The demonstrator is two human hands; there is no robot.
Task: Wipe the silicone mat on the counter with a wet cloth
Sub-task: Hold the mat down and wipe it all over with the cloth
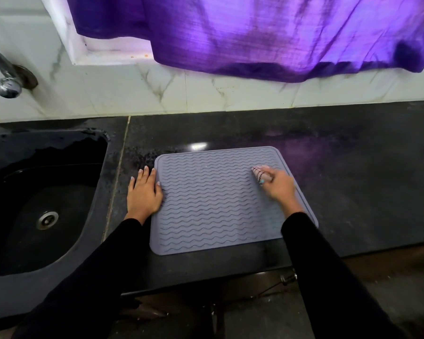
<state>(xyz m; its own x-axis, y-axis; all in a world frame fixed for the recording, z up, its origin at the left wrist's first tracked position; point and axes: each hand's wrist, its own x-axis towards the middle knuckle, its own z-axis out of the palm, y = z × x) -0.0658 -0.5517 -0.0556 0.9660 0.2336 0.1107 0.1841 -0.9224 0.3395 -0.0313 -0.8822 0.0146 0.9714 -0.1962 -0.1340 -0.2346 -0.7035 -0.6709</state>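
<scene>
Black stone tabletop (353,179): runs left to right beneath a white marbled tile wall (157,94).
Purple curtain (267,33): hangs over the far wall, right of centre.
Black sink (22,277): set into the tabletop at left, wet, with a steel drain (47,220); a chrome tap (4,74) juts from the wall above it.
Grey silicone mat (218,206): wavy-ridged, lying flat at the near middle of the tabletop.
Left hand (143,192): palm down, fingers straight and slightly spread, pressing on the mat's left edge, partly on the tabletop.
Right hand (278,183): on the mat's far right part, fingers curled round a small pinkish cloth (258,171), blurred.
</scene>
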